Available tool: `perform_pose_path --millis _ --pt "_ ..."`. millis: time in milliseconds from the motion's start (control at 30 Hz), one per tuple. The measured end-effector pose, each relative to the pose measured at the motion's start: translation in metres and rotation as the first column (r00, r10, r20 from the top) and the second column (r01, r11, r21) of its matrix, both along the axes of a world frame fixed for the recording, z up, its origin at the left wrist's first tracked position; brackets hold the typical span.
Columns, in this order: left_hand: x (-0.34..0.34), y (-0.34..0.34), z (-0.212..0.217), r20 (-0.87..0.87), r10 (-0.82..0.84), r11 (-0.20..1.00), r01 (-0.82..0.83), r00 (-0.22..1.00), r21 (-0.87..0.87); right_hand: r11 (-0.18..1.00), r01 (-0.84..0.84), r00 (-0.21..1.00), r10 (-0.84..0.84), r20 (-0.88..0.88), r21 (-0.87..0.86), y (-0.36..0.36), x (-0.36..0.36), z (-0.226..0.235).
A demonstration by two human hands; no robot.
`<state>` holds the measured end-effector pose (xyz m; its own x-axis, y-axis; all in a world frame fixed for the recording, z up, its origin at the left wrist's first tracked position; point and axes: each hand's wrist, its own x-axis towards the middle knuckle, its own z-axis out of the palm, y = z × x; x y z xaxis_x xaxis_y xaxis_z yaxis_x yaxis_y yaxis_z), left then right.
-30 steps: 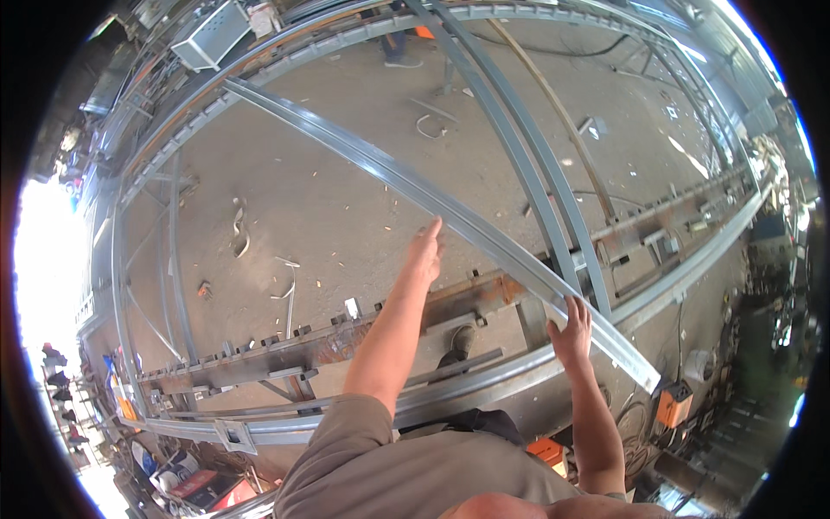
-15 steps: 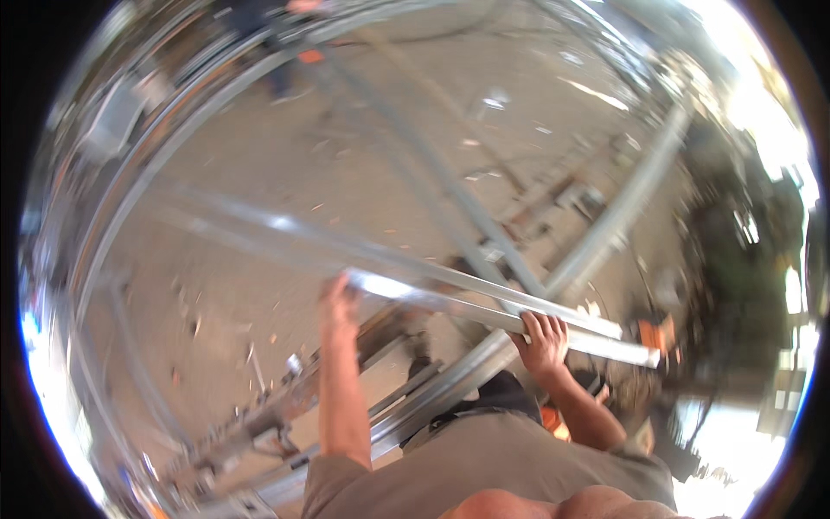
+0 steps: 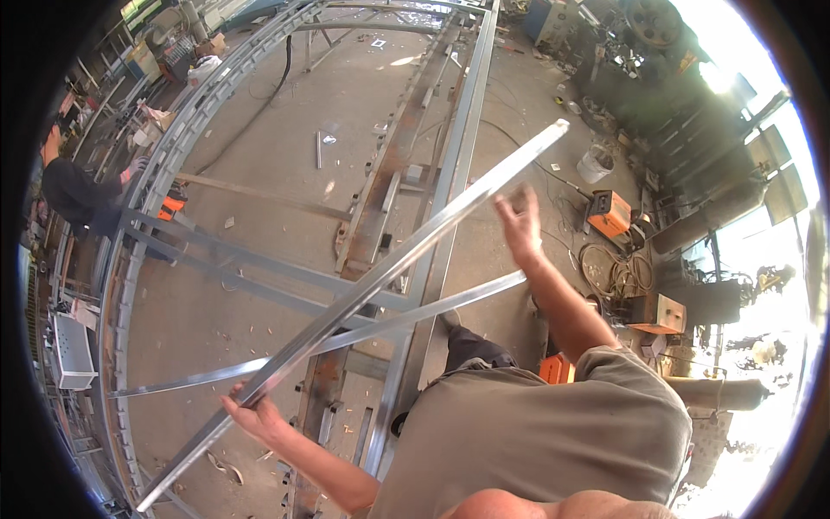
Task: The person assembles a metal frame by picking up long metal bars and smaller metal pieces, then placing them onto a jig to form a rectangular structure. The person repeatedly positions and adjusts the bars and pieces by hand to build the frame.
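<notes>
A long, shiny square metal tube (image 3: pixel 363 281) slants across the view, its near left end low and its far right end high. My left hand (image 3: pixel 257 417) is closed around it toward the near end. My right hand (image 3: pixel 520 227) is off the tube, just right of its far part, with the fingers apart and nothing in them. Beneath the held tube, a second metal tube (image 3: pixel 467 298) crosses the frame's long steel beam (image 3: pixel 458 164) and reaches left toward the curved steel rail (image 3: pixel 121 311).
Bluish crossbars (image 3: pixel 268 270) join the rail and beam. At the right stand an orange machine (image 3: pixel 609 214), a white bucket (image 3: pixel 595 163), coiled cable (image 3: pixel 618 268) and a gas cylinder (image 3: pixel 718 394). A person in dark clothing (image 3: pixel 82 192) is bent over beyond the rail.
The two tubes, side by side before, are now apart: one lies across the beam, the other is tilted in my left hand. My right hand has come off the metal. The view has turned.
</notes>
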<state>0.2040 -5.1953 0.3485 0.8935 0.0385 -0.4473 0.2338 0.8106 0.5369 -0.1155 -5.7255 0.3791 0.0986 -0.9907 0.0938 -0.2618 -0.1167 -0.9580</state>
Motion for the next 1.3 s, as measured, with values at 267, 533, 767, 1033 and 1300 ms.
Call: perform_pose_path --millis 267,533,767,1033,1300 --pt "-0.091 -0.126 0.004 -0.002 -0.12 0.991 0.12 0.993 -0.056 0.419 -0.733 0.581 -0.023 0.814 0.535 0.031 0.124 -0.054" --pt "-0.146 0.013 0.082 0.357 0.275 0.907 -0.365 0.893 0.213 0.713 -0.428 0.806 0.023 0.592 0.555 -0.128 0.137 -0.018" --pt "-0.187 -0.063 -0.01 0.165 0.191 0.931 -0.231 0.968 0.281 0.675 -0.455 0.761 -0.045 0.647 0.581 -0.095 0.179 -0.021" --pt "-0.208 -0.159 -0.015 -0.072 0.147 0.983 -0.138 0.986 0.122 0.819 -0.281 0.933 0.111 0.343 0.501 -0.139 0.217 -0.065" --pt "-0.183 -0.299 -0.043 -0.134 0.053 0.984 -0.029 0.99 0.177 0.877 -0.297 0.939 0.194 0.285 0.379 -0.329 0.284 -0.095"
